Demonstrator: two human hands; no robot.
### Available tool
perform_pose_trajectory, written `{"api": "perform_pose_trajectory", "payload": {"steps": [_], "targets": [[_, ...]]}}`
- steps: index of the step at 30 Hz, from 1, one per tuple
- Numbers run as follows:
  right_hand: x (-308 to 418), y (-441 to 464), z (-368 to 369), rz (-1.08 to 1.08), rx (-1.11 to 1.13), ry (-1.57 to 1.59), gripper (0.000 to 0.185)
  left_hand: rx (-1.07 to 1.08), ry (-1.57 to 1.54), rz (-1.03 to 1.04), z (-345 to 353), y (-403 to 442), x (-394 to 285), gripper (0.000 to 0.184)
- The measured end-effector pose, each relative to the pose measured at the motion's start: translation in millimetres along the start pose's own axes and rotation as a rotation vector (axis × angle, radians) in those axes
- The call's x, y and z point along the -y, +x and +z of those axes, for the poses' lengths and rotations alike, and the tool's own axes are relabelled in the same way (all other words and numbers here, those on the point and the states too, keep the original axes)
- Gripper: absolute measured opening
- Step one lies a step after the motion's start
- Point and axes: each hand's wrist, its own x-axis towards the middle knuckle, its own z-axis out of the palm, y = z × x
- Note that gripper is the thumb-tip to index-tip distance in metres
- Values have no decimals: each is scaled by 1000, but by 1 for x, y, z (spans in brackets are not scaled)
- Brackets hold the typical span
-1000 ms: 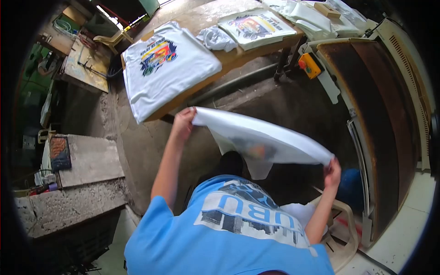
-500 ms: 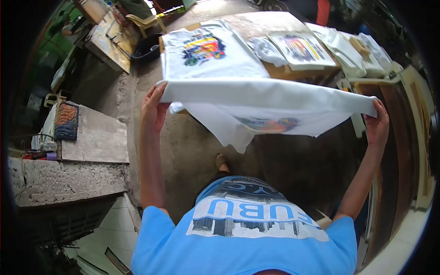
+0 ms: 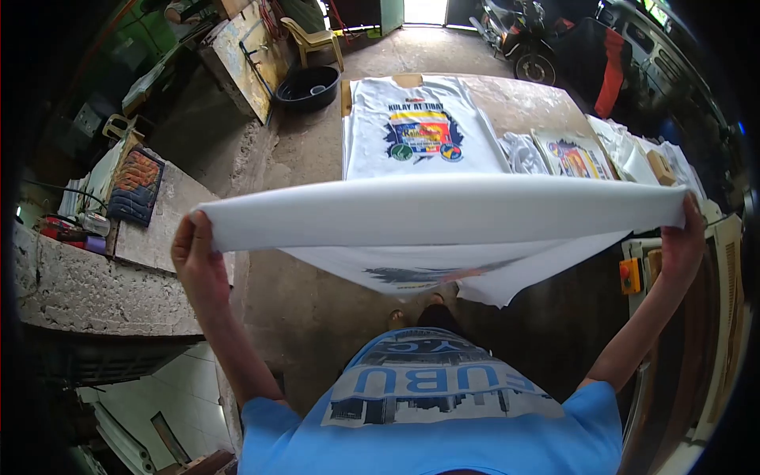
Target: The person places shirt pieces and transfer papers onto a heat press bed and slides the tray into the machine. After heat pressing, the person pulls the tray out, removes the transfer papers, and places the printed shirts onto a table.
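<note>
A white printed T-shirt (image 3: 443, 210) is stretched between my two hands, its near band folded over and pulled taut. The rest of it sags beneath, and part of a coloured print shows on the hanging cloth. My left hand (image 3: 202, 261) pinches the left corner, fingers closed. At the opposite corner my right hand (image 3: 682, 241) grips the cloth between thumb and fingers. Beyond the held shirt, a stack of white T-shirts (image 3: 372, 154) lies flat on a table, the top one printed with a colourful design. The held shirt hides the stack's near edge.
The table (image 3: 522, 99) also bears a crumpled white cloth (image 3: 522, 154) and a printed panel (image 3: 574, 154). A black basin (image 3: 307, 89) and a yellow plastic chair (image 3: 317, 41) stand behind to the left. A concrete ledge (image 3: 103, 285) runs along my left. A motorcycle (image 3: 518, 43) is parked at the back.
My hands have spread wider apart, the left one moving outward and lower in view. The shirt's folded band now spans more of the view. The camera has tilted up, showing more background.
</note>
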Motion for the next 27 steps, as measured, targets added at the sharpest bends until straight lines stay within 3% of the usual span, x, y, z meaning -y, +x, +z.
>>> {"api": "perform_pose_trajectory", "payload": {"steps": [2, 3, 6, 7, 8, 9, 10, 12, 14, 16, 19, 24, 27], "targets": [[1, 43, 23, -85, 17, -22, 27, -13, -14, 40, 11, 31, -4, 18], [1, 72, 24, 19, 290, -14, 28, 44, -17, 16, 26, 46, -9, 18], [-46, 135, 83, 90, 404, -136, 24, 231, 130, -146, 69, 101, 10, 20], [-78, 157, 92, -486, 654, -725, 24, 281, 148, -267, 79, 128, 32, 21], [-91, 173, 115, -413, 773, -816, 23, 331, 167, -390, 87, 157, 61, 21], [-118, 215, 119, 51, 778, -410, 19, 330, 178, -418, 96, 188, 91, 21], [-144, 257, 124, 463, 603, 11, 15, 329, 187, -446, 105, 219, 115, 20], [-159, 306, 149, 183, 497, 8, 15, 185, 171, -220, 130, 281, 131, 17], [-146, 319, 179, -114, 345, 192, 16, 209, -74, 37, 158, 319, 114, 16], [-132, 333, 176, -159, 395, 279, 16, 159, -209, 133, 192, 309, 77, 17], [-139, 328, 156, -179, 424, 370, 17, 215, -279, 194, 195, 304, 78, 20], [-213, 283, 102, -22, 312, 222, 13, 149, -152, -24, 171, 242, 142, 19], [-277, 237, 66, 190, 83, 137, 17, 64, -64, -147, 153, 180, 192, 17]]}}
